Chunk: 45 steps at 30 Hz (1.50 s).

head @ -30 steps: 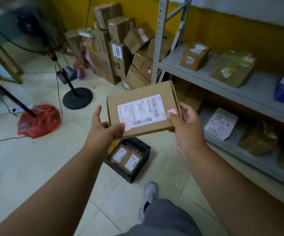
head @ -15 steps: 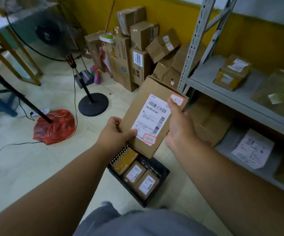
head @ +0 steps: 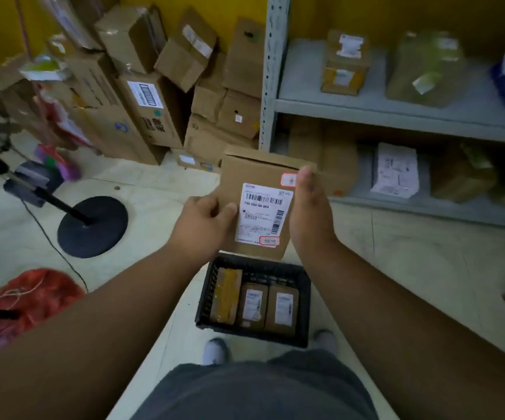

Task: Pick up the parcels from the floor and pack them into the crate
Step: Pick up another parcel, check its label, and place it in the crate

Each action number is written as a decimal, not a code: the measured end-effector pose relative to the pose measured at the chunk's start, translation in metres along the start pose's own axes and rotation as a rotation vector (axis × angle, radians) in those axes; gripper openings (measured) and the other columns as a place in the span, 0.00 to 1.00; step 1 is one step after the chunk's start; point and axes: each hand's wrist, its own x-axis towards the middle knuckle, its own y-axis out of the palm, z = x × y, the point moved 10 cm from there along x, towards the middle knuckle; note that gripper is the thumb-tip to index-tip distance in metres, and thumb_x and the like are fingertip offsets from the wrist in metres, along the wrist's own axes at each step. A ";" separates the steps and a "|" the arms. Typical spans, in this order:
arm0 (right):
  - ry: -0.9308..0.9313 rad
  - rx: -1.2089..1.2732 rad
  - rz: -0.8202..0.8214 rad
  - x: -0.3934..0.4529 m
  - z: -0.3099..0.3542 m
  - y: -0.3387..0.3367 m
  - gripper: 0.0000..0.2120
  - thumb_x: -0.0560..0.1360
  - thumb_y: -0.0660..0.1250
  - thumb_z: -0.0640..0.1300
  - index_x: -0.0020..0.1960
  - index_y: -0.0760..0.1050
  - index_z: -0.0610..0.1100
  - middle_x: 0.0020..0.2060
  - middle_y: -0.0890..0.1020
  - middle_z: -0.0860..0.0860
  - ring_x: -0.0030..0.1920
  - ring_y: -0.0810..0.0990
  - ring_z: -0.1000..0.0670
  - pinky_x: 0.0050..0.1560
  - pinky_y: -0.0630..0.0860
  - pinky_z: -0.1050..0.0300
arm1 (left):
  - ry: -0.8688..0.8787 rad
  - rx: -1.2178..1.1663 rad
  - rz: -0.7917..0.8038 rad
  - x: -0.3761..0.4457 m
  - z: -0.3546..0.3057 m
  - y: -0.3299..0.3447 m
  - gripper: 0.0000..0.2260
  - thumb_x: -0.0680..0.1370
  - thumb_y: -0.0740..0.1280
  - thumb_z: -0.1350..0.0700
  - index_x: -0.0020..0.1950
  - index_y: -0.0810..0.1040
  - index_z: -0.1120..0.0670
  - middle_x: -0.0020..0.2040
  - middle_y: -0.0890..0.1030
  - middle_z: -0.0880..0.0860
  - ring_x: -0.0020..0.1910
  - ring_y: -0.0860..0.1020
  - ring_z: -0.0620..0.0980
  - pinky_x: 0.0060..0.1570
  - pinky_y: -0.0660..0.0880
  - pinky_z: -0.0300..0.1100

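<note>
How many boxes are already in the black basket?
3, side by side in the crate: yellow-taped parcel left, labelled parcel middle, labelled parcel right. More could hide underneath.

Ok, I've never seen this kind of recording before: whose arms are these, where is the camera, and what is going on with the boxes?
There is no robot. The camera sits on a person's head and looks down past their own arms. The left hand and right hand both hold a flat cardboard parcel with a barcode label, above a black plastic crate standing on the tiled floor. Three small parcels already stand side by side in the crate. Around it: stacked cardboard boxes, a grey metal shelf with more parcels, a fan's round base and a red bag.
</note>
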 end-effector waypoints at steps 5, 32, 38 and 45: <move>0.050 -0.257 -0.031 0.013 -0.047 -0.001 0.31 0.78 0.45 0.71 0.75 0.60 0.57 0.45 0.83 0.48 0.42 0.84 0.49 0.45 0.83 0.45 | 0.012 0.111 0.028 0.029 0.019 0.027 0.10 0.81 0.64 0.51 0.59 0.83 0.48 0.51 0.84 0.49 0.50 0.81 0.51 0.50 0.77 0.45; 0.342 -0.565 0.040 0.119 -0.678 0.140 0.11 0.81 0.63 0.50 0.58 0.67 0.45 0.49 0.80 0.50 0.45 0.81 0.50 0.38 0.81 0.57 | -0.358 0.359 0.321 0.165 0.582 0.362 0.20 0.82 0.61 0.50 0.75 0.66 0.46 0.63 0.79 0.52 0.54 0.81 0.56 0.47 0.82 0.54; 0.349 -0.701 0.336 0.110 -0.729 0.182 0.17 0.80 0.65 0.52 0.63 0.74 0.42 0.58 0.79 0.46 0.55 0.79 0.48 0.49 0.76 0.57 | -0.161 0.701 0.556 0.154 0.605 0.401 0.15 0.80 0.64 0.54 0.65 0.77 0.56 0.68 0.71 0.57 0.63 0.75 0.59 0.58 0.77 0.50; 0.415 -1.215 0.655 0.096 -0.737 0.190 0.24 0.78 0.68 0.49 0.71 0.68 0.42 0.68 0.67 0.41 0.67 0.70 0.42 0.67 0.71 0.44 | -0.073 0.928 0.950 0.119 0.616 0.446 0.26 0.82 0.62 0.51 0.80 0.61 0.53 0.79 0.63 0.57 0.77 0.62 0.57 0.73 0.65 0.54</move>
